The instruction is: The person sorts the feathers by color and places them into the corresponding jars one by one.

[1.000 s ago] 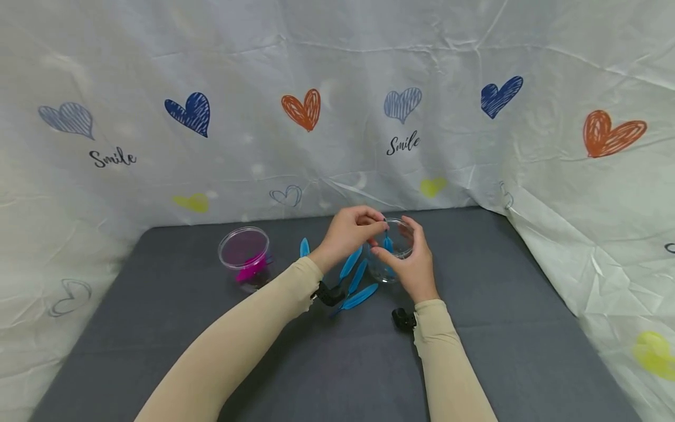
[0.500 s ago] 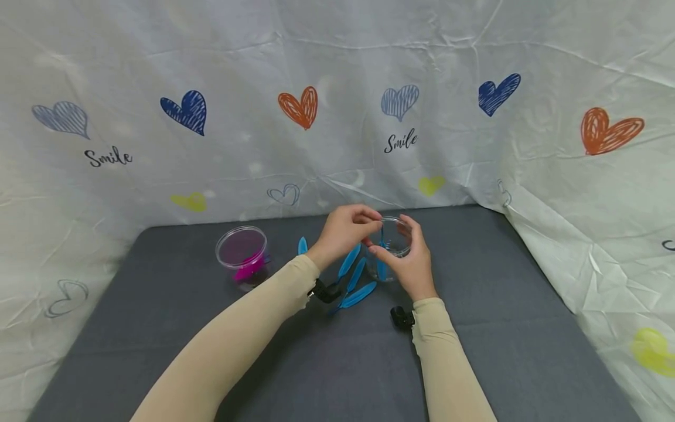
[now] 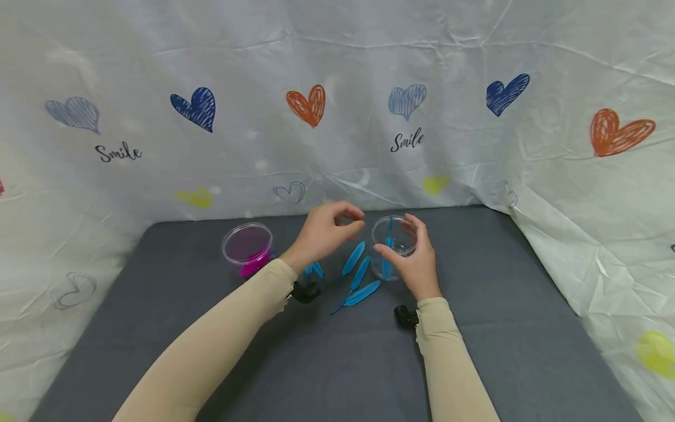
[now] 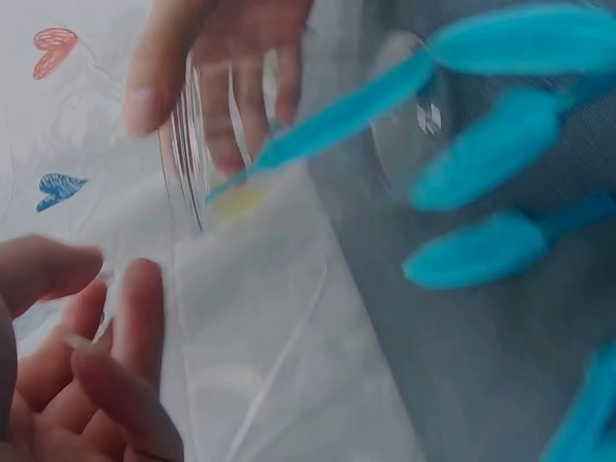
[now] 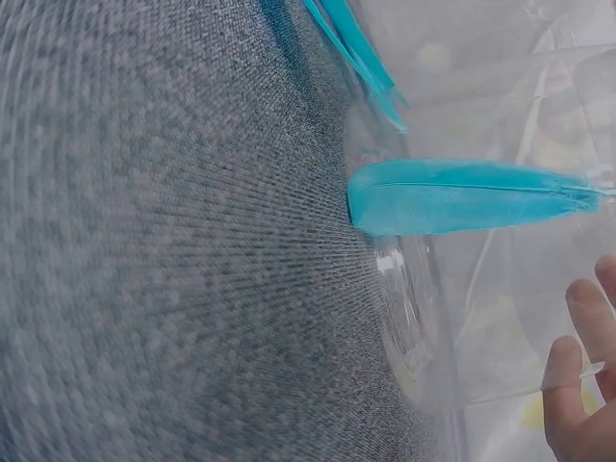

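A clear plastic jar [image 3: 375, 268] stands upright on the grey cloth. My right hand [image 3: 420, 269] grips its side near the rim, thumb on one side and fingers on the other. Inside it stands one blue feather [image 3: 388, 258], vane down and quill at the rim; the right wrist view shows this feather [image 5: 462, 197] through the jar wall. My left hand [image 3: 328, 231] is in the air left of the jar, apart from it, with loosely bent fingers and nothing in them. Several more blue feathers [image 3: 364, 293] lie on the cloth between my arms.
A second clear jar [image 3: 246, 233] with magenta feathers [image 3: 255, 262] in it stands at the back left, close to my left forearm. A white curtain [image 3: 337, 47] printed with hearts hangs behind the grey table [image 3: 501, 363] and along its sides.
My left hand has let go of the blue feather, which stays in the jar, and has moved left, away from the rim. The right hand keeps its grip on the jar.
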`<state>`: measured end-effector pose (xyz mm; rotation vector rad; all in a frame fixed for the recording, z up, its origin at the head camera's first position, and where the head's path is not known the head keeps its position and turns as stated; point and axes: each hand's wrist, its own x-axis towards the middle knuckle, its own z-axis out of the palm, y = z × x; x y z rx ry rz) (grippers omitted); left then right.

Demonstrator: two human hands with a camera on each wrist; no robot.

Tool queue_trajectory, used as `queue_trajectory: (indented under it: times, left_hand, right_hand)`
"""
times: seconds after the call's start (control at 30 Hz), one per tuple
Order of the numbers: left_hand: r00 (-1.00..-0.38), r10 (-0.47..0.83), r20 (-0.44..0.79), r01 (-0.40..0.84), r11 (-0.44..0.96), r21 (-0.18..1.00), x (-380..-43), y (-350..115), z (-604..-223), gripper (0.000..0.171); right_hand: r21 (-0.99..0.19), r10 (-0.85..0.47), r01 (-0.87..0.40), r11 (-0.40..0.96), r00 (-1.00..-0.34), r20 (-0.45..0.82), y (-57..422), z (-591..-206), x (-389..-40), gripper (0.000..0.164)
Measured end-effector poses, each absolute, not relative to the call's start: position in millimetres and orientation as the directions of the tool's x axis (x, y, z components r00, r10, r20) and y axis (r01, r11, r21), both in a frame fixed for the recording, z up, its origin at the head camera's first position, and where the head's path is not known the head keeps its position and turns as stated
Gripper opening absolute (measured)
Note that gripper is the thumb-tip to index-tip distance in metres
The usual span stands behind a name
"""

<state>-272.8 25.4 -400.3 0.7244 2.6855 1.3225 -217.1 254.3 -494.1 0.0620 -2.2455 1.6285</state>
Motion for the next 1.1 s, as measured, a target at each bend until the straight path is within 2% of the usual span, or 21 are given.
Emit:
queue_trajectory:
  times: [0.2,0.47,0.87,1.1]
  left_hand:
    - [-0.842,0.524,0.126,0.506,0.689,0.518,-264.9,-5.6,-406.1,0.026]
    - [-0.796,0.603,0.05,0.592,0.76,0.266,-254.9,-37.0,-418.5,0.032]
    - [-0.693,0.719,0.054,0.717,0.695,-0.056,-241.8,-62.9,-436.6,0.02]
    - [-0.581,0.81,0.085,0.783,0.584,-0.215,-239.9,-66.0,-451.1,0.016]
  right_hand:
    - [-0.91,0.186,-0.24,0.337,-0.931,0.314,257.6,-491.1,-214.4,0.093]
    - [-0.911,0.182,-0.243,0.334,-0.931,0.315,256.8,-492.9,-212.7,0.093]
    - [-0.906,0.179,-0.253,0.339,-0.928,0.326,250.4,-491.8,-212.5,0.091]
    - [-0.909,0.186,-0.247,0.336,-0.929,0.321,248.9,-491.3,-212.3,0.091]
